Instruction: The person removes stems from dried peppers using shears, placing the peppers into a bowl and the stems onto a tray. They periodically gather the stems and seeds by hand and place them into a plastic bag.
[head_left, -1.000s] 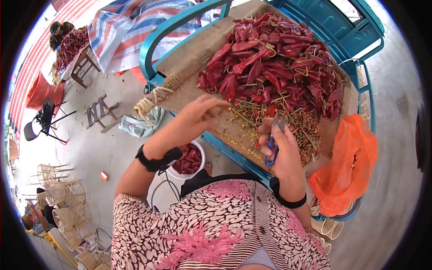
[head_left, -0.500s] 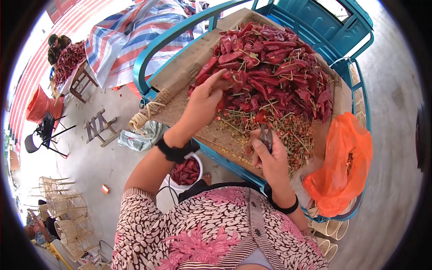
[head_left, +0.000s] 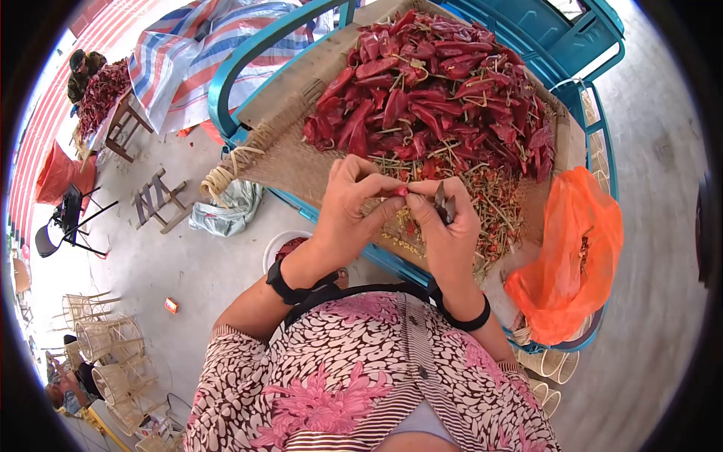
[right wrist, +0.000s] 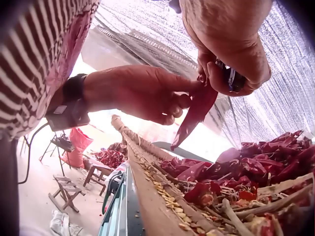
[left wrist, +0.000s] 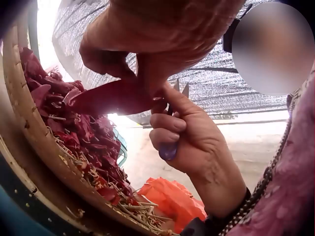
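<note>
One red, glossy, tapering pepper [left wrist: 110, 98] is pinched between both hands' fingers [right wrist: 194, 86].

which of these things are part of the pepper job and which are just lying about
Likely in the job:
held red pepper
blue-handled clippers
pepper heap
loose stems
white tub
orange bag, probably

Seemingly just lying about:
slatted wooden stool
black folding chair
small red box

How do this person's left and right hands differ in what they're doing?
The left hand has just a dark red pepper in its grip, while the right hand also holds blue-handled scissors. The left hand pinches the pepper's body; the right hand's thumb and finger meet at one end of it. Both are bare, work on the same pepper and have black bands at the wrist.
</note>
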Available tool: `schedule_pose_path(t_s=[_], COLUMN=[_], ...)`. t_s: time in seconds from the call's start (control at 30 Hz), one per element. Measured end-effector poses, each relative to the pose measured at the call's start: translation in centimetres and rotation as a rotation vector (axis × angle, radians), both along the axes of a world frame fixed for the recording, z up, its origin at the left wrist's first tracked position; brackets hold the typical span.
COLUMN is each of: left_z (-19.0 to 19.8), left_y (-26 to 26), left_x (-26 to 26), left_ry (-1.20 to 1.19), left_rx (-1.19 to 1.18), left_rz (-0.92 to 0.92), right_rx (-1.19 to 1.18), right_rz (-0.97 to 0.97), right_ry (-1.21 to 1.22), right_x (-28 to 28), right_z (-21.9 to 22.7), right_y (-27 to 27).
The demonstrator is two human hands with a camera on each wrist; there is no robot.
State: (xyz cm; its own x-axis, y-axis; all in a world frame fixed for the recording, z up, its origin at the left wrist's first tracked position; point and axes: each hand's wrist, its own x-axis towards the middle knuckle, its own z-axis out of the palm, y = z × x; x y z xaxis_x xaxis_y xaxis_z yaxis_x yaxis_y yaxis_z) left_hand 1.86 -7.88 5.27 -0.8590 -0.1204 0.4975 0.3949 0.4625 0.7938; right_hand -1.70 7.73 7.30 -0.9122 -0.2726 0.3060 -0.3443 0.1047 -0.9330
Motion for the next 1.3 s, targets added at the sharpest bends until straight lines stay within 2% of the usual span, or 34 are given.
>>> schedule_pose_path(t_s=[0.03, 0.1, 0.17, 0.3, 0.37, 0.47, 0.57, 0.67, 0.77, 0.97, 1.1, 1.3], left_z=[-0.2, -0.7, -0.8, -0.7, -1.4, -2.5, -1.8, -1.8, -2.7, -2.5, -3.2, -3.6], left_y=[-0.2, -0.4, -0.6, -1.9, -2.2, -1.0, -0.8, -0.1, 0.4, 0.0, 0.0, -0.1], left_x=[-0.1, -0.1, 0.1, 0.4, 0.4, 0.5, 0.5, 0.5, 0.5, -0.2, -0.8, -1.1], left_ry=[0.066, -0.014, -0.149, -0.519, -0.549, -0.560, -0.607, -0.448, -0.409, -0.388, -0.409, -0.445], left_rx=[0.013, 0.266, 0.472, 0.737, 0.809, 1.136, 1.095, 1.074, 0.993, 0.855, 0.872, 0.879], left_rz=[-0.016, -0.212, -0.382, -0.628, -0.701, -0.654, -0.545, -0.522, -0.475, -0.529, -0.595, -0.613], right_rx=[0.010, 0.029, 0.103, 0.189, 0.217, 0.250, 0.285, 0.365, 0.231, -0.208, -0.496, -0.797], right_rz=[0.014, 0.043, 0.078, 0.135, 0.144, 0.079, 0.075, 0.043, 0.001, 0.052, 0.084, 0.211], right_ry=[-0.003, -0.011, 0.125, 0.196, 0.253, 0.357, 0.557, 0.622, 0.321, -0.480, -0.762, -1.145], right_x=[0.1, 0.0, -0.3, 0.0, -0.1, 0.0, -0.4, -0.2, 0.1, 0.6, -0.2, -1.6], right_z=[0.4, 0.9, 0.9, 1.3, 1.2, 1.2, 1.0, 0.7, 0.3, 0.8, -0.5, -2.4], right_y=[0.0, 0.2, 0.4, 0.4, 0.4, 0.1, -0.1, 0.0, -0.1, 0.3, 0.9, 2.0])
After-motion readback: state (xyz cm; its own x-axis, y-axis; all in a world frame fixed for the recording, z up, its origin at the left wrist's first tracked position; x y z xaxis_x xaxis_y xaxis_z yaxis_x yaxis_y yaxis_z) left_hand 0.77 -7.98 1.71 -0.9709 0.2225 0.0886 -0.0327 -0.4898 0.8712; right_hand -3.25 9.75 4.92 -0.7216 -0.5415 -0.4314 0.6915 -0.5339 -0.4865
